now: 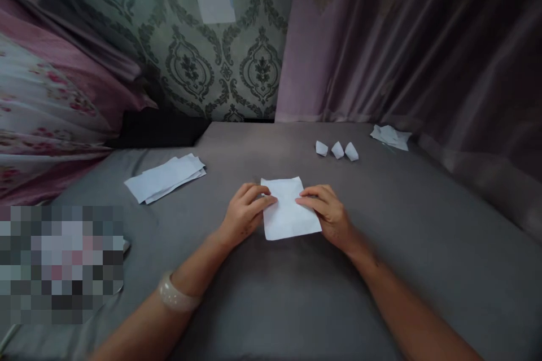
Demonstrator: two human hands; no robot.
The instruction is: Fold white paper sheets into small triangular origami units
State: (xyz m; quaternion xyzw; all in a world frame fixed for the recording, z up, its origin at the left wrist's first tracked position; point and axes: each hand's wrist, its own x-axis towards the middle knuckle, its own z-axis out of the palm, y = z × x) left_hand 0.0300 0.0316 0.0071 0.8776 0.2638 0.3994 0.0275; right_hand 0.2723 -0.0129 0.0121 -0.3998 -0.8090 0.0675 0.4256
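Note:
A roughly square sheet of white paper (290, 214) is held up in front of me between both hands, over the grey cloth surface. My left hand (249, 208) grips its left edge, thumb on the near face and the other fingers partly behind. On the opposite edge, my right hand (328, 211) pinches the sheet in the same way. Faint creases run across the paper. Beyond it, to the right, stand three small folded white paper pieces (337, 150) in a row.
A fanned stack of white paper strips (167, 177) lies to the left. Loose paper scraps (390, 137) rest at the far right, near the curtain (359, 39). Folded black cloth (163, 128) is at the back left. A blurred-out patch (61, 265) covers something at the near left.

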